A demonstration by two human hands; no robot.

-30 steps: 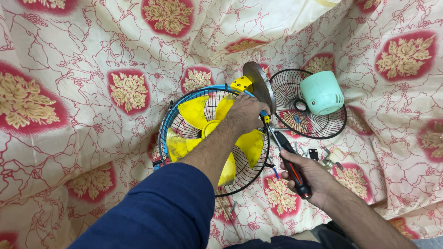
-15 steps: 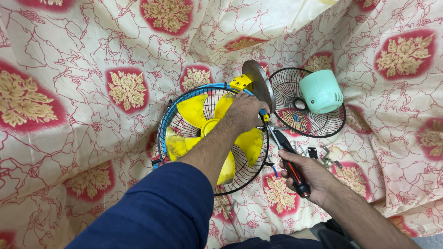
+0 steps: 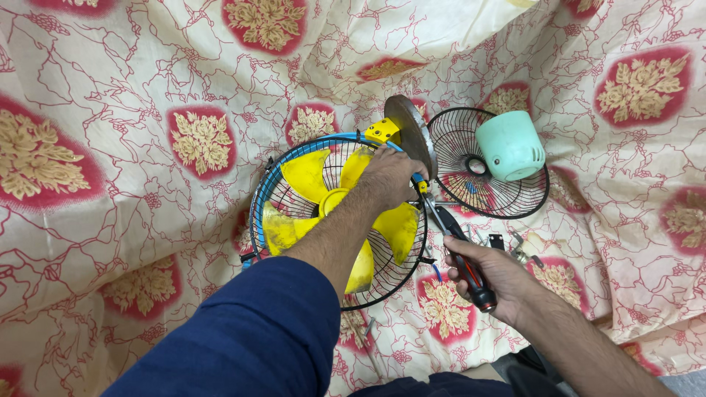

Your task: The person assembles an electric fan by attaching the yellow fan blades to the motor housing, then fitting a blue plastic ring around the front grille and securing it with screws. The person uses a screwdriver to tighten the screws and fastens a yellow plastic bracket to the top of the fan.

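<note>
Lying across the whole scene is a cream bedsheet point(image 3: 110, 242) printed with red floral medallions, rumpled into folds, and everything sits on it. Toward the middle rests a fan point(image 3: 338, 220) on its back: a round black wire guard with a blue rim, and yellow blades inside. The person's left arm, in a dark blue sleeve point(image 3: 250, 338), reaches over those blades. The left hand point(image 3: 390, 176) presses down at the guard's far right rim, fingers curled together onto the wires near a yellow bracket point(image 3: 384, 131) and a round grey metal disc point(image 3: 410, 132) standing on edge.

Just right of the fan, the right hand point(image 3: 489, 278) has its fingers clamped around the black-and-red handle of a screwdriver point(image 3: 456, 246), whose shaft runs up-left to the rim beside the left hand. Small metal parts point(image 3: 507, 246) lie loose on the sheet next to that hand. Farther right, a second black wire guard point(image 3: 485, 165) lies flat, with a mint-green plastic motor cover point(image 3: 510, 145) resting on it, tipped on its side.
</note>
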